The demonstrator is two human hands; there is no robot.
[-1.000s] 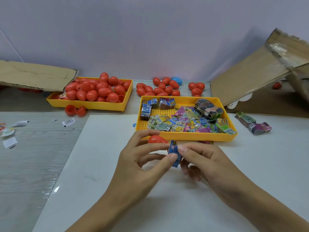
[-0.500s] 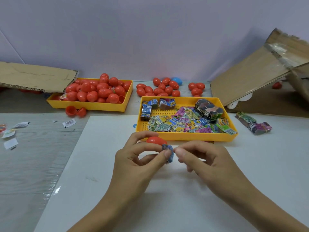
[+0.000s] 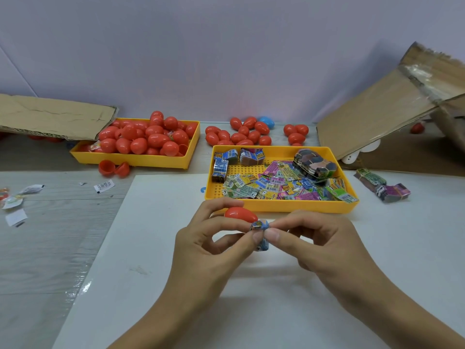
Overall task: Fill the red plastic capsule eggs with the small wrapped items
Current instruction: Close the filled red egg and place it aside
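The small blue wrapped item (image 3: 260, 234), held flat and upright between the two hands a second ago, is now seen folded and rolled into a tight wad, pinched between the thumbs and forefingers of both hands just near of the red egg (image 3: 241, 214). This is judged to mean that the packet is being made small enough to go into the egg, which has not yet been opened. The egg is held in the left hand (image 3: 214, 248), curled fingers around it, while its thumb and forefinger share the packet; the right hand (image 3: 319, 245) is closed in a pinch on the packet's other side. Just beyond the hands, a yellow tray (image 3: 279, 206) of loose coloured packets and bundled stacks is set, touching nothing held. Farther left, a second yellow tray (image 3: 130, 159) is heaped with red eggs, with an opened egg (image 3: 113, 168) lying in front of it. More eggs, one of them blue (image 3: 266, 121), are scattered along the far wall. Cardboard flaps (image 3: 377, 117) lean at both sides, well apart from the work.
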